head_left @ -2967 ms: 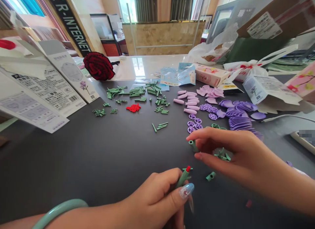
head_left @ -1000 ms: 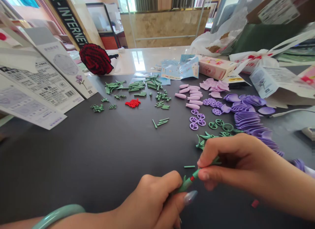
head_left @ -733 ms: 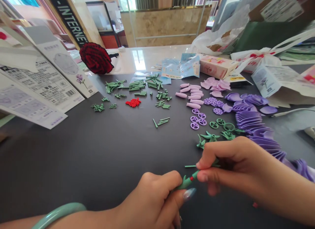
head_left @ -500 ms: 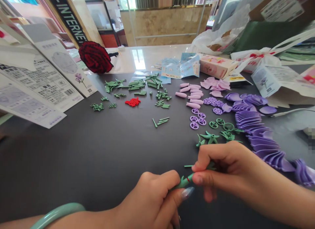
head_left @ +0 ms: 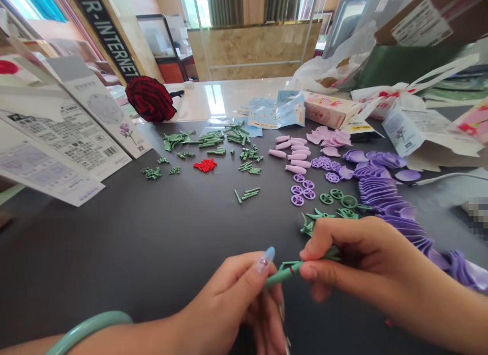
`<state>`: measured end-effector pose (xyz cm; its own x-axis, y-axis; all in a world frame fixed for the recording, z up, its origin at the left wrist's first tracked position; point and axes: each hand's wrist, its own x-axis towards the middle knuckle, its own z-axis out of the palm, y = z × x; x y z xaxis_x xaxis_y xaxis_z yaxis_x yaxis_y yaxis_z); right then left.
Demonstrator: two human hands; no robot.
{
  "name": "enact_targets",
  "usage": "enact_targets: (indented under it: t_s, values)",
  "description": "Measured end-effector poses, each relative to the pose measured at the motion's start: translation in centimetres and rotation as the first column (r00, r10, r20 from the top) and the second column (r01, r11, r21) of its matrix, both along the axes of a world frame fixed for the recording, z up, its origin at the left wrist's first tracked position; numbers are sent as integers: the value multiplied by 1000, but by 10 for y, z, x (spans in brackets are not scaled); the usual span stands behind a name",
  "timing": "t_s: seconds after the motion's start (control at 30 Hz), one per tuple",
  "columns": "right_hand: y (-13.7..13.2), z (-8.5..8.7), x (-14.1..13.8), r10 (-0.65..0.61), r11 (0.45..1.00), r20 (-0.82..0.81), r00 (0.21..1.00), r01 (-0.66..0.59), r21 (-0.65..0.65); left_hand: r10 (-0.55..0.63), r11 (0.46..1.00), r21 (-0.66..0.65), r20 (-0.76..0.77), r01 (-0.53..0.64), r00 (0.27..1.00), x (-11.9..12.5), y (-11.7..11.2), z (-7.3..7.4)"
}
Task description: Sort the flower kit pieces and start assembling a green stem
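Between my two hands, low and right of centre, is a green plastic flower stem (head_left: pixel 280 277) with a thin red band near its middle. My left hand (head_left: pixel 244 289) grips one end between thumb and fingers; a green bangle (head_left: pixel 93 327) circles that wrist. The other end is pinched by the thumb and forefinger of my right hand (head_left: pixel 343 258), whose palm hides part of it. Green leafy pieces (head_left: pixel 333 253) stick out behind the right fingers. Just beyond that hand lie green star-shaped sepals (head_left: pixel 320 214).
Purple petals (head_left: pixel 381 192) run down the right side. Purple rings (head_left: pixel 303 190), pink tapered pieces (head_left: pixel 298 155), green rods (head_left: pixel 211 139) and red connectors (head_left: pixel 205 165) lie farther back. White printed boxes (head_left: pixel 64 136) stand at left; a dark red rose (head_left: pixel 150 99) sits behind.
My left hand has turned so its thumb lies on top of the stem. My right hand keeps its pinch. The view has tilted slightly upward.
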<state>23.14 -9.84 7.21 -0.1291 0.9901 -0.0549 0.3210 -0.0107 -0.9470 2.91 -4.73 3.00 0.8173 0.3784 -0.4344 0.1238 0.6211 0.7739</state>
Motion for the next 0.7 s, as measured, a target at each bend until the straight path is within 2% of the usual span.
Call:
enact_targets:
  t_s: [0.07, 0.13, 0.27, 0.37, 0.53, 0.7]
  values:
    - [-1, 0, -1, 0, 997, 62, 998, -5, 83, 25, 995, -102, 59, -19, 998, 2, 2, -4]
    - [-1, -2, -4, 1, 989, 123, 992, -19, 145, 23, 991, -134, 89, -11, 996, 2, 3, -7]
    - [-2, -10, -12, -18, 978, 224, 975, -30, 208, 19, 994, -105, 77, -11, 997, 2, 3, -8]
    - [-3, -12, -18, 13, 970, 238, 971, -70, 233, 23, 998, -52, 57, -20, 998, 1, 2, -9]
    - [-6, -13, -27, 40, 983, 179, 983, -71, 171, 14, 1000, -19, 51, -13, 999, 0, 0, -8]
    - [-6, -22, -33, 40, 995, 148, 988, -52, 80, 20, 999, -30, 66, -18, 998, 2, 2, -3]
